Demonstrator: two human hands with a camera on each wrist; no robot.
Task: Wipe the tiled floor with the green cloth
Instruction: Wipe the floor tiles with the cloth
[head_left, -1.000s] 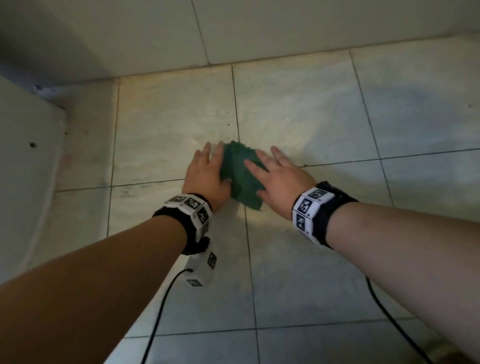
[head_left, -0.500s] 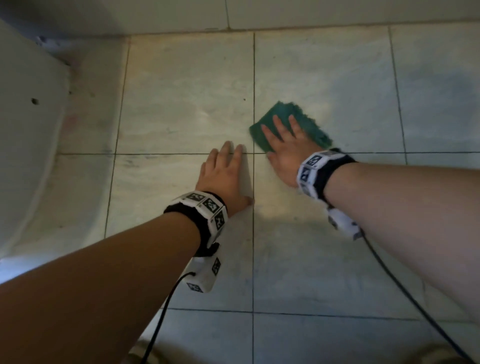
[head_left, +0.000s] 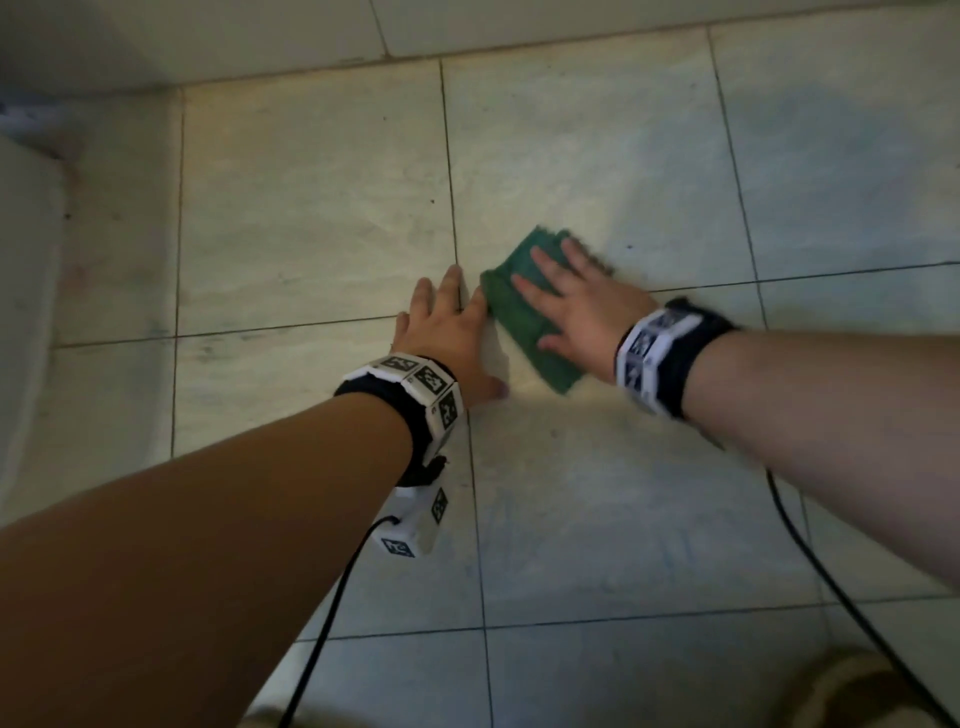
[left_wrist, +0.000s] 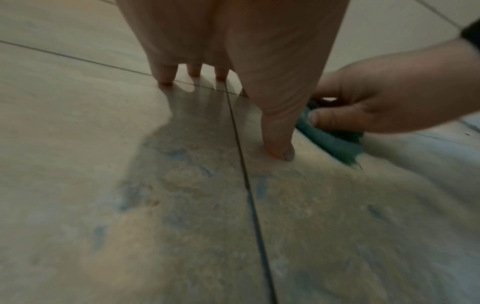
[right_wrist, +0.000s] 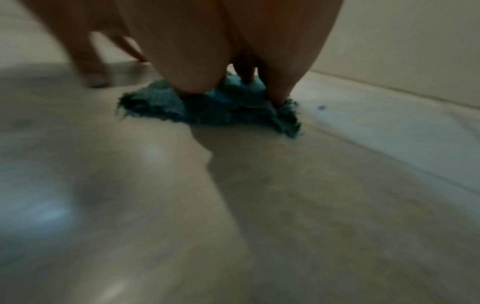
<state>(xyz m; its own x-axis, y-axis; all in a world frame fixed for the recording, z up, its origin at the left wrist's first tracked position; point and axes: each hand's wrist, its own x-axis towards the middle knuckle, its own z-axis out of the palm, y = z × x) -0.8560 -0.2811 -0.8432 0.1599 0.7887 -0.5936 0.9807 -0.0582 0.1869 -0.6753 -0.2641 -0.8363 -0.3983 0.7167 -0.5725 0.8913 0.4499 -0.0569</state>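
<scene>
- right hand (head_left: 576, 317) is flat on the cloth (head_left: 524, 322), fingers straight and a bit spread, pressing it onto the floor (head_left: 311, 208). Thumb lies on the near part of the cloth
- cloth is green, folded, sitting on the tile just right of a grout line, right beside the left hand (head_left: 447, 338); can't tell if they actually touch
- left hand is planted palm-down on the floor, fingers straight and fairly close together, thumb out to the side, holding nothing
- wrist views are blurry, but the cloth's frayed edge sticks out from under the right fingers
- wall (head_left: 260, 31) runs along the far edge of the tiles
</scene>
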